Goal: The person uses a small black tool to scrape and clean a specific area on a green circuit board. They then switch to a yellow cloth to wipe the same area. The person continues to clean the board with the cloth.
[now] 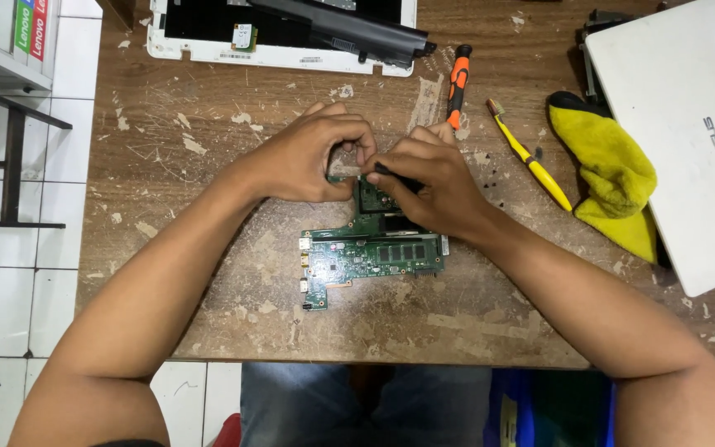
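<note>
Under both hands (374, 161), green circuit board (366, 252)

The hands (374, 165) hide the green circuit board's (366, 252) upper part.

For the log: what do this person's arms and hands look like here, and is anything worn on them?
Both arms are bare from the upper arm down: no sleeves, gloves, watch, bracelets or rings show. The left hand and right hand are ungloved, with short nails where visible. At the bottom left edge a dark strip, possibly a sleeve hem, sits at the left upper arm. Blue jeans cover the lap below the table edge.
</note>
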